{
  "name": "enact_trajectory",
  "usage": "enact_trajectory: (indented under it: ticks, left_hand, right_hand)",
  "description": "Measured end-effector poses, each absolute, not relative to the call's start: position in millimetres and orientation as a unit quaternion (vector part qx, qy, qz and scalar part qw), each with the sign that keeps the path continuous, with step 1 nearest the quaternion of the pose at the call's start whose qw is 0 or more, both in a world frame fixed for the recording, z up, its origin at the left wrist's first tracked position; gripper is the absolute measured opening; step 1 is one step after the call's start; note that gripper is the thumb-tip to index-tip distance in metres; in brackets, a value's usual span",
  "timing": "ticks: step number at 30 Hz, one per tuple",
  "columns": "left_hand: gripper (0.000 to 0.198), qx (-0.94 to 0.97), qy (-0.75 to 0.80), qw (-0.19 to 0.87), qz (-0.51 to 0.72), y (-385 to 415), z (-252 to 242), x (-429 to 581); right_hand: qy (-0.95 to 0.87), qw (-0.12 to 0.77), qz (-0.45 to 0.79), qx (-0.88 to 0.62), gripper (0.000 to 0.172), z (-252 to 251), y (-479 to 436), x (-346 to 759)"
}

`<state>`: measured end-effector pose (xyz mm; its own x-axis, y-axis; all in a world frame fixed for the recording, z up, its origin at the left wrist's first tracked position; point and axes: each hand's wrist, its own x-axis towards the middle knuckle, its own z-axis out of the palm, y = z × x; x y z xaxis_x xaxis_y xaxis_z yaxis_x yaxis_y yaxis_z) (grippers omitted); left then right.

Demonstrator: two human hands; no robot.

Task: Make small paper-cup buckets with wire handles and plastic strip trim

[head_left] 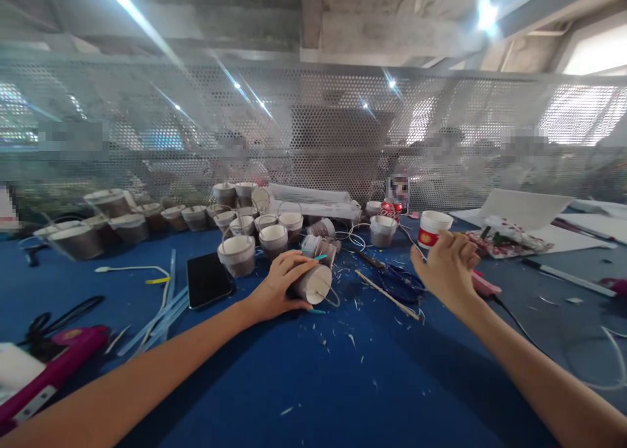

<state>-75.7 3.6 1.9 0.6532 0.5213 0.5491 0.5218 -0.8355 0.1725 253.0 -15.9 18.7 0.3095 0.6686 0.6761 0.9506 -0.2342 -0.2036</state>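
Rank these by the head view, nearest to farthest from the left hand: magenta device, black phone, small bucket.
From the left hand:
1. Small bucket: in its grasp, lying tipped.
2. Black phone: to the hand's left, a short way off.
3. Magenta device: farthest left, toward the view's lower left corner.

A blue bench point(353, 396) runs beneath the left hand point(278, 281) and the right hand point(449, 265), strewn between them with pale scraps point(351, 339). Blue-handled scissors point(399, 281) and a thin pale stick point(389, 296) also lie between the hands. Beyond the left hand stand small grey buckets point(238, 258); to its left lie a black phone point(208, 281), translucent strips point(159, 322) and, farther out, a magenta object point(63, 360). Just beyond the right hand stands a red-and-white cup point(435, 222); to its right lie a pen point(571, 278) and white paper point(571, 237).
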Motion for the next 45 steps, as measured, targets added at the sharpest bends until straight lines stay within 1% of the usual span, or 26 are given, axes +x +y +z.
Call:
enact_trajectory:
  ticks: [2,5,7,10,13,18,20,23,25,27,30,34,37,41,45]
  left_hand:
    - [0.075,-0.889,-0.294,-0.049,-0.346,1.2,3.3,-74.4]
    - [0.068,-0.832,-0.334,-0.113,-0.428,-4.5,5.7,-69.3]
    - [0.059,-0.794,-0.369,-0.13,-0.466,-8.5,6.2,-64.8]
    - [0.049,-0.756,-0.412,-0.128,-0.493,-12.9,5.0,-60.0]
    - [0.048,-0.739,-0.427,-0.134,-0.504,-13.7,2.1,-58.7]
    - [0.058,-0.703,-0.448,-0.176,-0.524,-8.6,-4.4,-58.2]
    - [0.064,-0.675,-0.455,-0.225,-0.535,-5.9,-6.6,-57.1]
    - [0.073,-0.629,-0.454,-0.334,-0.535,-3.7,-7.6,-55.0]
    - [0.076,-0.621,-0.441,-0.371,-0.531,-4.2,-6.7,-54.2]
    - [0.075,-0.64,-0.426,-0.351,-0.534,-6.0,-5.1,-54.4]
    - [0.074,-0.703,-0.398,-0.258,-0.529,-9.9,-2.1,-56.2]
    - [0.077,-0.797,-0.359,-0.143,-0.465,-13.6,1.9,-57.8]
    - [0.081,-0.844,-0.321,-0.124,-0.411,-13.3,3.1,-56.7]
    - [0.084,-0.878,-0.295,-0.119,-0.357,-12.2,1.6,-54.8]
    - [0.08,-0.901,-0.264,-0.097,-0.332,-13.0,-0.7,-54.9]
  right_hand:
    - [-0.604,0.348,-0.249,-0.673,0.043,18.0,-22.0,237.7]
    - [-0.674,0.4,-0.232,-0.576,0.026,14.2,-29.7,222.8]
    - [-0.714,0.417,-0.209,-0.522,0.018,10.7,-33.1,216.9]
    - [-0.765,0.427,-0.162,-0.455,0.011,4.5,-35.7,207.3]
    - [-0.795,0.436,-0.111,-0.408,0.01,-1.5,-35.5,193.0]
    - [-0.809,0.434,-0.086,-0.387,0.013,-6.4,-25.9,171.5]
    - [-0.815,0.427,-0.06,-0.387,0.017,-7.0,-20.1,168.7]
    - [-0.817,0.442,-0.007,-0.369,0.023,-6.6,-15.2,170.7]
    - [-0.812,0.458,0.014,-0.363,0.024,-4.8,-16.4,174.1]
    - [-0.814,0.46,0.016,-0.356,0.021,-1.5,-20.2,177.3]
    - [-0.842,0.426,-0.003,-0.332,0.014,3.8,-26.5,179.2]
    - [-0.868,0.375,-0.017,-0.325,0.018,4.5,-30.3,176.6]
    - [-0.877,0.327,0.008,-0.352,0.019,0.6,-31.4,174.7]
    - [-0.881,0.253,0.08,-0.392,0.021,-2.7,-32.1,174.5]
    - [-0.873,0.248,0.12,-0.403,0.026,-3.0,-32.3,174.1]
